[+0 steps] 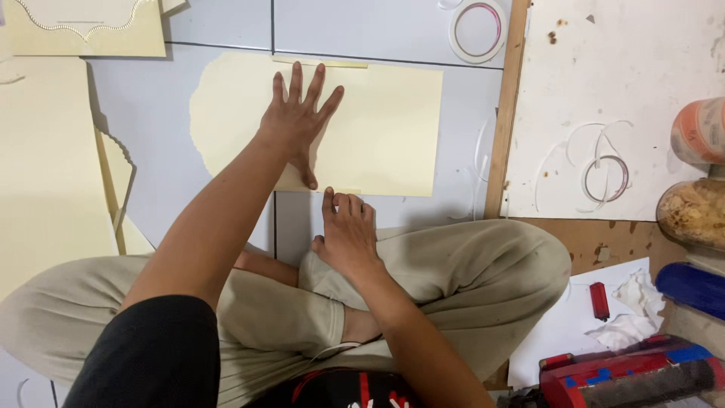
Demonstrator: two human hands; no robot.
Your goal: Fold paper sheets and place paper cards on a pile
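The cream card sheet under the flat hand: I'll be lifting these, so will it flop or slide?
The cream card sheet lies thin and flat, so probably light and bendy. The smooth grey floor tile might let it slide; the left hand pins it.

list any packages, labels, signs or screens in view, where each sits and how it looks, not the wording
No signs or screens show.
Clear jar: right edge, rounded, holding golden-brown bits.
Wrapped roll: right edge above the jar, orange and white.
Red and blue package: bottom right, long and flat.
Cream card sheet: on the floor tiles, unprinted, under the left hand; the right hand touches its near edge.
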